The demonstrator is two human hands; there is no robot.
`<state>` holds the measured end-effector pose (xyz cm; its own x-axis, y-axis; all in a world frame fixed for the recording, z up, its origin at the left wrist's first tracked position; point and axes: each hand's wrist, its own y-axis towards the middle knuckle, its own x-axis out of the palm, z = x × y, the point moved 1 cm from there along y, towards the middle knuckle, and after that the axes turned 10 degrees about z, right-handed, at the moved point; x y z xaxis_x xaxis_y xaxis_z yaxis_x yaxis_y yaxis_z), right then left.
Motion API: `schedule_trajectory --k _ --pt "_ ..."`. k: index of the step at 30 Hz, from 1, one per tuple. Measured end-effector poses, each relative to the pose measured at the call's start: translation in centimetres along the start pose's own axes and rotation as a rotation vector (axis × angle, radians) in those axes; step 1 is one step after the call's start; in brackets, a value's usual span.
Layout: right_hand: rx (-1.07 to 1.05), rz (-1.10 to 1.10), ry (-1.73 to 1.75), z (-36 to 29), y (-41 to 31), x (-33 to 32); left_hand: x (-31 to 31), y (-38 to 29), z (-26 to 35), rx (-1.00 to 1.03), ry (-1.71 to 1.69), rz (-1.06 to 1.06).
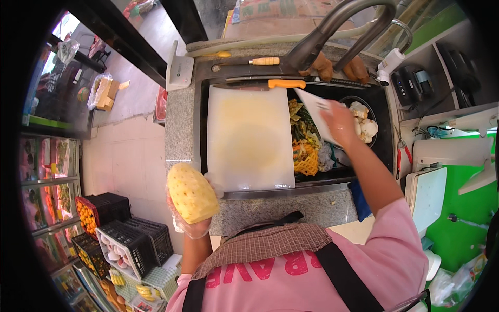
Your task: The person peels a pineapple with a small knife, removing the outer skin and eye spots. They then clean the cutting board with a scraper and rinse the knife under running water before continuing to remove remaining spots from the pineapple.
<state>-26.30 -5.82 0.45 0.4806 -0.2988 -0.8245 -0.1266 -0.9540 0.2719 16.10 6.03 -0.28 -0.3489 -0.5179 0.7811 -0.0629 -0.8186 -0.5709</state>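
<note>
My left hand (197, 226), in a clear plastic glove, holds up a peeled pineapple (193, 193) left of the white cutting board (249, 136). The board lies over the left part of the sink. My right hand (339, 123) grips a flat white sheet or thin board (317, 113), tilted over the peelings (304, 124) in the sink; its exact kind cannot be told. Behind the board lies a knife with an orange handle (286, 84). Farther back is a tool with a wooden handle (265, 61).
A bowl of pale, rounded food pieces (366, 126) stands at the sink's right. The faucet (312, 43) arches above the back rim. Red-handled pliers (403, 156) hang at the right. Black crates (132, 241) stand at lower left, and a blue cloth (360, 201) hangs at the front edge.
</note>
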Motion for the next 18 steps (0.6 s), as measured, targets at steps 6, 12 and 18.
schedule_trajectory --k 6,12,18 --pt "-0.555 0.14 -0.093 -7.6 3.8 15.9 -2.7 0.3 -1.0 0.114 0.327 -0.175" --pt "-0.308 -0.16 -0.261 -10.4 4.3 21.9 -1.0 -0.2 -0.8 0.093 0.324 -0.062" --pt "-0.216 -0.426 0.548 -11.3 2.8 11.0 0.5 0.1 -1.7 -0.006 0.154 -0.183"
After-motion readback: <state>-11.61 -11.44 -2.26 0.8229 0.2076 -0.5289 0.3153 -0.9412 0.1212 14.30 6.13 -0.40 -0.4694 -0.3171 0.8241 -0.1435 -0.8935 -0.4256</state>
